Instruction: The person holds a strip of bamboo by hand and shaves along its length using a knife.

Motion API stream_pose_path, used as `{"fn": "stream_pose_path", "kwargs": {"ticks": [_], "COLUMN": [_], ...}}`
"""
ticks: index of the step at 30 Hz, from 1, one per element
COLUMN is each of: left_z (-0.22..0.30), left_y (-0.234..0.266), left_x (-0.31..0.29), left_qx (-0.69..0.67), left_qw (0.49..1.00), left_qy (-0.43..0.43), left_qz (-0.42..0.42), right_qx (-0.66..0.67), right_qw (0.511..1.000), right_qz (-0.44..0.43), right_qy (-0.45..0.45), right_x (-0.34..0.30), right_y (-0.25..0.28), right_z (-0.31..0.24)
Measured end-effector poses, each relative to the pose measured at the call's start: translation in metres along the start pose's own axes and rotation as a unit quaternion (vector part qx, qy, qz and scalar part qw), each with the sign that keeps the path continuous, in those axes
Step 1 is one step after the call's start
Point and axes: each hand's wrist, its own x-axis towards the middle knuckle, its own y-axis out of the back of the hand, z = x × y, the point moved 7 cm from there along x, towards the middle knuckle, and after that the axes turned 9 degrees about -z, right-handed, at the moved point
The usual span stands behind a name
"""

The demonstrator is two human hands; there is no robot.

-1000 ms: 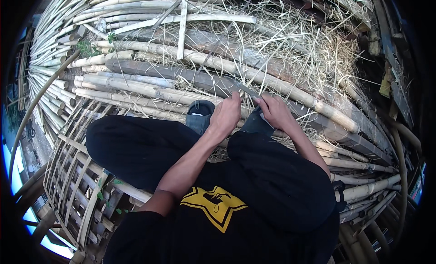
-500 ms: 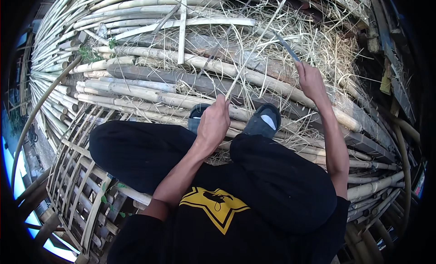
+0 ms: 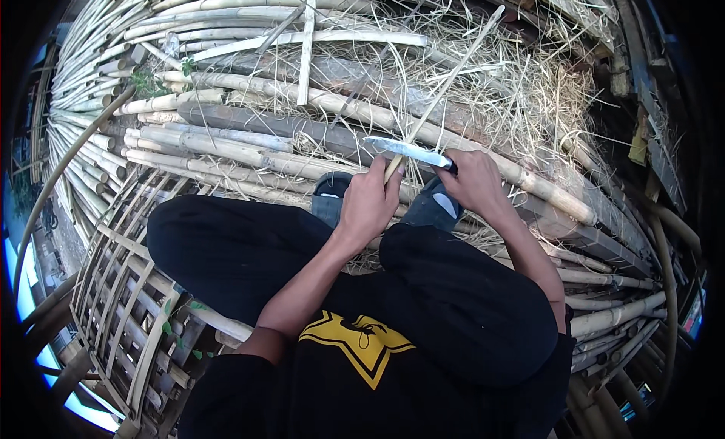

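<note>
My left hand [image 3: 368, 202] is closed round the near end of a long, thin bamboo strip [image 3: 445, 88], which slants away up and to the right. In my right hand [image 3: 474, 180] is the dark handle of a knife [image 3: 408, 149]. Its pale blade points left and lies across the strip just beyond my left fingers. Whether the edge bites into the strip, I cannot tell. Both hands are above my sandals [image 3: 330, 199], between my bent knees.
Bamboo poles [image 3: 257, 158] lie side by side under and ahead of my feet. Thin shavings [image 3: 521, 84] cover the far right. Two crossed bamboo slats [image 3: 306, 57] rest farther off. A woven bamboo lattice [image 3: 136, 303] stands at my left, and a curved pole [image 3: 57, 178] rises beyond it.
My right hand has drawn the knife back from the far right to the strip's near end. The left hand has shifted slightly right, and the strip's far end has swung right.
</note>
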Motion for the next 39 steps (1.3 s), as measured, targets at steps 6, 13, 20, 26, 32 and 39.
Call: {"fn": "stream_pose_path", "kwargs": {"ticks": [6,13,20,26,32,39], "left_z": [-0.002,-0.004,-0.008,0.005,0.022,0.029], "left_y": [-0.003,-0.008,-0.014,-0.005,0.006,0.013], "left_x": [0.003,0.003,0.002,0.000,-0.006,-0.003], "left_qx": [0.064,0.121,0.148,0.146,0.148,0.109], "left_qw": [0.998,0.992,0.988,0.989,0.989,0.993], "left_qy": [0.016,0.021,0.028,0.001,-0.009,-0.026], "left_qz": [0.013,-0.003,-0.029,0.000,-0.005,0.024], "right_qx": [-0.002,0.002,-0.045,-0.066,-0.125,-0.157], "right_qw": [0.997,0.995,0.992,0.992,0.975,0.961], "right_qz": [-0.008,-0.019,0.054,0.055,0.165,0.204], "right_qy": [-0.074,-0.101,-0.109,-0.097,-0.076,-0.098], "right_x": [0.012,0.021,0.046,0.051,0.044,0.062], "right_y": [-0.012,-0.028,-0.008,0.024,0.068,0.074], "right_z": [-0.002,0.003,0.037,0.024,0.024,0.043]}}
